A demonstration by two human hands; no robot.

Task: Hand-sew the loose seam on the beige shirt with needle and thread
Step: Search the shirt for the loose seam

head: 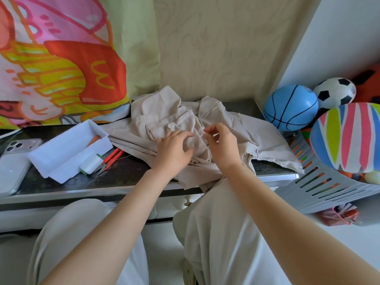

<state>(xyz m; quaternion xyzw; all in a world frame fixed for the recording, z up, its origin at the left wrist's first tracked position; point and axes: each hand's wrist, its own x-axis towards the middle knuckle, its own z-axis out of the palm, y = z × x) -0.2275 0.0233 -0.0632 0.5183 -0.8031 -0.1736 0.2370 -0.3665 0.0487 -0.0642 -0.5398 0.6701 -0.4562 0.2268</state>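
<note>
Forearms foremost; L hand fingers round beige shirt fold, R hand fingers in pinch (contents indiscernible)

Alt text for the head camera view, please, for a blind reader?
Bare hands work a crumpled beige shirt on a dark tabletop: the left hand holds the cloth, the right hand pinches something too small to see. A white thread spool lies left.

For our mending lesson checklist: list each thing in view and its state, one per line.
beige shirt: crumpled on the table
left hand: grips the shirt fabric
right hand: fingers curled above shirt, hold unclear
thread spool: lying on its side
snips: lying on table, untouched
phone: face down
drawer: shut
</note>
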